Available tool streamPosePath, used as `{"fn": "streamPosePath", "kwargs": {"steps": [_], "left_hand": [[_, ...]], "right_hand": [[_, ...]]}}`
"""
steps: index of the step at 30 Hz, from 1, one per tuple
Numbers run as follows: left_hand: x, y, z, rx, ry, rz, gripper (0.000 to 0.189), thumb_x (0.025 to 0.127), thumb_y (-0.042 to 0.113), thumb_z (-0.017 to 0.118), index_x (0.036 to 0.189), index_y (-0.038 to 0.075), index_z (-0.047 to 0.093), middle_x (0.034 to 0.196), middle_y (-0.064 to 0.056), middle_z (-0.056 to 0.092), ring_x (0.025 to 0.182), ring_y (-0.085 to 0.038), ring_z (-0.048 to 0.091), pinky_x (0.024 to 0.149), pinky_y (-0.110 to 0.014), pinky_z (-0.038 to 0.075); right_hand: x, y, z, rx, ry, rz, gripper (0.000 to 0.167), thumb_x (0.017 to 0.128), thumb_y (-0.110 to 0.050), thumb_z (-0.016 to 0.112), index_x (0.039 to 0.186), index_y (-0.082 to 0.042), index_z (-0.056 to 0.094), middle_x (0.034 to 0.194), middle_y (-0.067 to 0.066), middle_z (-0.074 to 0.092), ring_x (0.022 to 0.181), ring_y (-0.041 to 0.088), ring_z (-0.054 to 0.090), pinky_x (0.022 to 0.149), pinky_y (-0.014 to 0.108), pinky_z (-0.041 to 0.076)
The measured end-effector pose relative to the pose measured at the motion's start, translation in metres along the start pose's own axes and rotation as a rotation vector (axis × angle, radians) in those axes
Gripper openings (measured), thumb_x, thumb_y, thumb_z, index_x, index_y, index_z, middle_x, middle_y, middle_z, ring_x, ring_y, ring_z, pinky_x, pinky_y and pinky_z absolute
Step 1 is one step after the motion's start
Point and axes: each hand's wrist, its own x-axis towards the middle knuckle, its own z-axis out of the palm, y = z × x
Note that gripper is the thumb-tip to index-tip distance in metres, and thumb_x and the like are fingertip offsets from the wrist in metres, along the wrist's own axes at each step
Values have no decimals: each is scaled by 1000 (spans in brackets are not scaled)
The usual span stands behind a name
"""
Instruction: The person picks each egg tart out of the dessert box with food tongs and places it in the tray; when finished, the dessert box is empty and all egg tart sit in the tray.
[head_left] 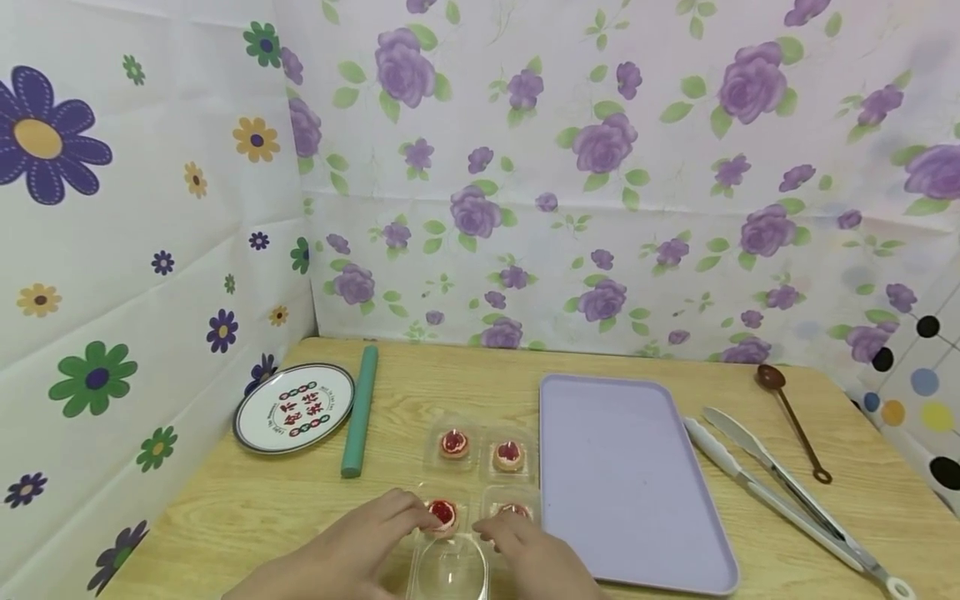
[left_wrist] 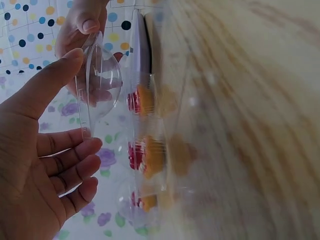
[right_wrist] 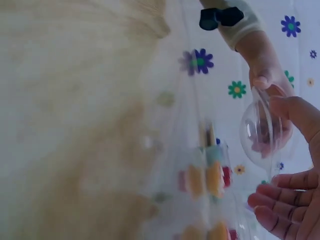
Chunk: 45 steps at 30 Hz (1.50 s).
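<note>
My left hand [head_left: 352, 542] and right hand [head_left: 536, 554] hold a clear plastic domed lid [head_left: 450, 573] between them, low in the head view. In the left wrist view my left thumb and index finger pinch one edge of the lid [left_wrist: 105, 82]. The right wrist view shows my right thumb and fingers at the opposite edge of the lid [right_wrist: 259, 132], dome facing the table. Just beyond the hands, several small red-topped tarts [head_left: 453, 443] sit in clear plastic compartments. My fingers overlap the nearer two tarts, one [head_left: 442, 515] by each hand.
To the right lies a lilac tray [head_left: 630, 483], then metal tongs [head_left: 787, 492] and a brown spoon [head_left: 795, 421]. On the left are a white plate [head_left: 292, 408] with red markings and a green rolling stick [head_left: 362, 412]. Flowered cloths [head_left: 465, 250] hang round the wooden table [head_left: 420, 383].
</note>
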Motion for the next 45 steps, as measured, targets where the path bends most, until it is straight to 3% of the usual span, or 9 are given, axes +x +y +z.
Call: {"fn": "streamPosePath", "kwargs": {"steps": [4, 8, 13, 16, 26, 33, 37, 40, 45], "left_hand": [[-6, 0, -1, -57, -69, -72, 66, 77, 64, 67, 123, 17, 60, 114, 11, 57, 104, -4, 54, 87, -26, 52], [-13, -5, 0, -77, -126, -105, 66, 78, 62, 68, 122, 14, 61, 113, 7, 58, 100, -3, 53, 83, -24, 52], [-19, -10, 5, -31, -116, -41, 58, 81, 57, 67, 116, 11, 62, 108, 5, 59, 95, -2, 54, 80, -20, 52], [-21, -11, 7, -17, -122, -39, 58, 82, 58, 66, 116, 11, 62, 108, 5, 59, 96, -2, 54, 80, -21, 52], [-21, -12, 6, -15, -197, -119, 67, 80, 64, 63, 122, 12, 61, 111, 6, 60, 98, -2, 53, 83, -23, 53], [-21, -13, 7, -31, -167, -106, 69, 79, 64, 64, 123, 11, 58, 109, 5, 60, 94, 0, 51, 79, -20, 52], [-21, -12, 8, -56, -183, -154, 71, 77, 66, 64, 124, 12, 57, 111, 6, 59, 95, 1, 50, 80, -21, 52], [-21, -13, 8, -32, -193, -170, 73, 76, 68, 64, 125, 13, 57, 112, 7, 59, 96, 1, 50, 82, -23, 52], [-20, -13, 8, 62, -185, -128, 74, 77, 70, 61, 126, 15, 57, 110, 8, 61, 98, -2, 52, 84, -26, 52]], "right_hand": [[2, -2, 9, -54, 40, -71, 71, 74, -67, 64, 120, -13, 59, 111, -3, 60, 96, 9, 61, 61, 17, 51], [5, -4, 15, -123, 53, -146, 65, 77, -65, 63, 117, -13, 62, 105, -5, 59, 92, 4, 58, 63, 13, 49], [7, -4, 26, -200, 46, -207, 57, 84, -61, 59, 114, -13, 64, 99, -6, 59, 86, 2, 57, 64, 12, 48], [7, -3, 30, -234, 41, -221, 55, 86, -61, 57, 113, -13, 64, 98, -6, 59, 85, 2, 57, 64, 13, 47], [8, -5, 32, -281, 27, -219, 56, 87, -60, 55, 114, -12, 65, 97, -6, 61, 85, 3, 57, 65, 14, 48], [10, -7, 33, -284, 42, -204, 47, 86, -55, 60, 112, -16, 64, 96, -6, 63, 84, 3, 60, 61, 15, 48], [10, -8, 31, -263, 15, -176, 48, 86, -57, 58, 113, -17, 63, 97, -6, 64, 83, 3, 60, 57, 15, 47], [10, -9, 29, -251, -24, -149, 53, 85, -62, 56, 114, -18, 63, 100, -5, 63, 84, 2, 60, 54, 15, 46], [10, -11, 24, -220, -52, -120, 54, 84, -63, 57, 115, -20, 64, 103, -5, 62, 84, 2, 60, 52, 15, 46]]}}
